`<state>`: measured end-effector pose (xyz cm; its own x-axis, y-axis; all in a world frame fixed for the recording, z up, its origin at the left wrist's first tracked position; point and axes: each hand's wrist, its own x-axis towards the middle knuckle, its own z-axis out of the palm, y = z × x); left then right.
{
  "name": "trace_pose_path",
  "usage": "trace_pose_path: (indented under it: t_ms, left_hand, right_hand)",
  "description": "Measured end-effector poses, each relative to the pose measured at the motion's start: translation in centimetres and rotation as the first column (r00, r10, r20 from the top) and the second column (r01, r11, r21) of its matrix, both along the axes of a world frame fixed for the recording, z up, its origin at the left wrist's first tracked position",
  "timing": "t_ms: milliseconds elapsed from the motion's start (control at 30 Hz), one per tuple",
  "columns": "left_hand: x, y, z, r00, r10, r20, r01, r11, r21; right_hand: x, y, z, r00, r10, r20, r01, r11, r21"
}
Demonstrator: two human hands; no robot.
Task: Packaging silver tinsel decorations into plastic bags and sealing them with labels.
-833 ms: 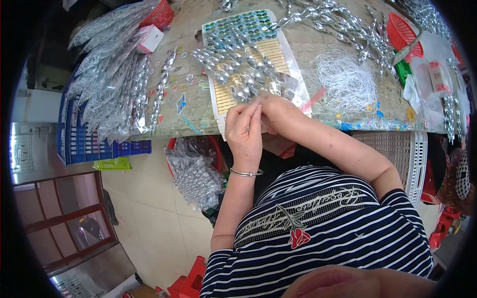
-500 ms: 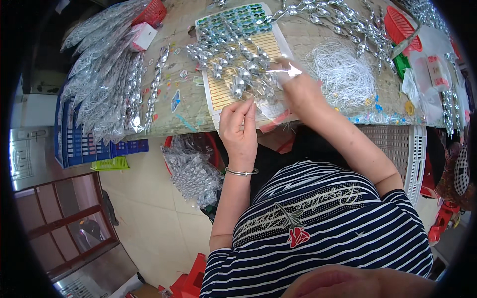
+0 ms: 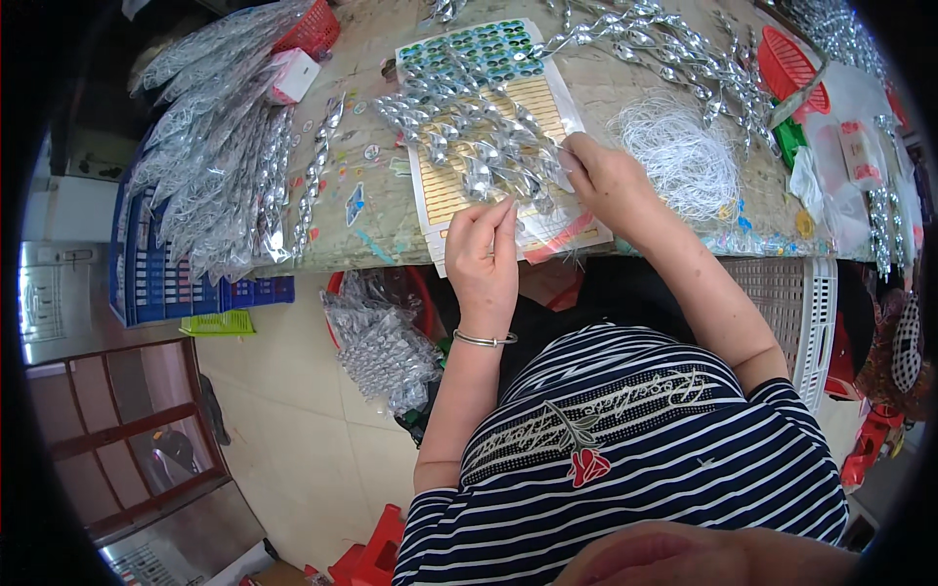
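A bundle of shiny silver spiral twists (image 3: 479, 137) lies on the table in front of me, over a sheet of yellow strips (image 3: 547, 107). Beyond it shows a sheet of green and blue oval stickers (image 3: 489, 41). My left hand (image 3: 486, 259) is at the near end of the bundle, thumb and fingertips pressed together; what they pinch is too small to make out. Just right of the bundle's near end, my right hand (image 3: 616, 186) has its fingers bent closed, back of the hand upward. Whatever is between those fingers is hidden.
Clear-bagged silver spirals (image 3: 215, 176) are piled at the left above a blue crate (image 3: 127, 244). A tangle of white string (image 3: 679, 156) lies right of my right hand. Red baskets (image 3: 791, 73) stand at the back. More bagged spirals (image 3: 381, 342) fill a red tub below the table edge.
My right hand, blurred and raised over the bundle before, is now steadier, slightly lower and to the right. The left hand keeps its pinch at the near end. The whole view has shifted slightly.
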<state>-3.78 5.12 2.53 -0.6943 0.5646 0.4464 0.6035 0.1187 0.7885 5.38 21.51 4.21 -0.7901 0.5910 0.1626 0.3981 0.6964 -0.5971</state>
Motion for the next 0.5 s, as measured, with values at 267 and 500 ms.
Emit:
trace_pose_path:
  t_ms: [267,500]
  left_hand:
    - [0.2,0.0,0.0,1.0,0.026,-0.001,-0.026,0.999,0.028]
    - [0.1,0.1,0.0,0.999,0.017,-0.047,-0.016,0.999,0.028]
  right_hand:
    - [3.6,-0.7,-0.9,0.985,-0.133,-0.112,0.15,0.976,0.155]
    - [3.4,0.7,-2.8,0.995,-0.088,0.038,0.079,0.979,0.189]
